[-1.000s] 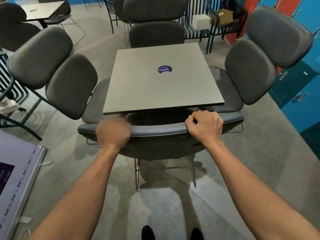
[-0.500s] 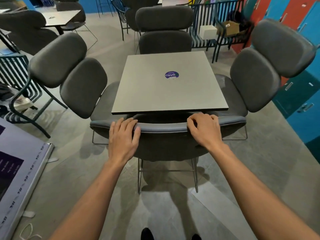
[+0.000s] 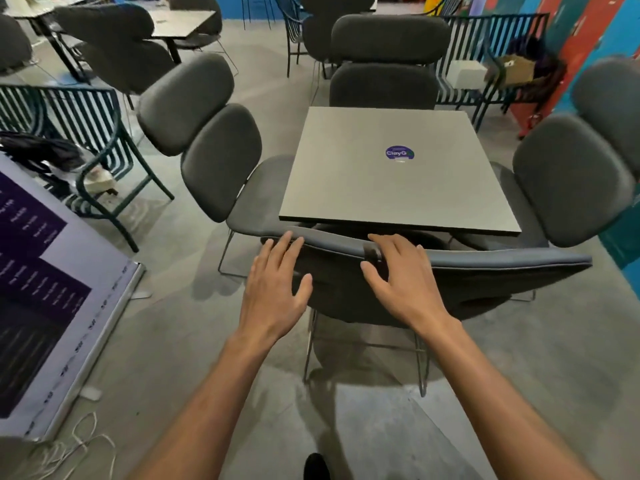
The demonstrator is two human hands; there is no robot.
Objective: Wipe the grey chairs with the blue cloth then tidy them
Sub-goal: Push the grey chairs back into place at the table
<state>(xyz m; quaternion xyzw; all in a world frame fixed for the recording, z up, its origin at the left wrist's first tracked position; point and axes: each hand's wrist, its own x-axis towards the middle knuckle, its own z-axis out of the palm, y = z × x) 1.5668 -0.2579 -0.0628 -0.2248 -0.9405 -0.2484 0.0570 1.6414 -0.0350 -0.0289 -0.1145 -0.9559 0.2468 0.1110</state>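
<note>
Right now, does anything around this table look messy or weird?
The four grey chairs sit tucked neatly around the table. What looks messy is the floor on the left: a big printed board lies tilted there, with loose white string tangled beside its corner.

A square grey table (image 3: 391,174) stands at centre, bearing a round purple sticker (image 3: 400,153) marked "ClayG". A purple-and-white printed board (image 3: 45,282) leans at left on the concrete floor (image 3: 180,341), with white cord (image 3: 79,441) lying loose beside its lower corner. Dark green slatted metal chairs (image 3: 86,129) stand at far left. A white box (image 3: 465,73) and a cardboard box (image 3: 516,69) rest on a slatted bench (image 3: 491,32) at upper right. Blue and red lockers (image 3: 588,32) line the right wall.
</note>
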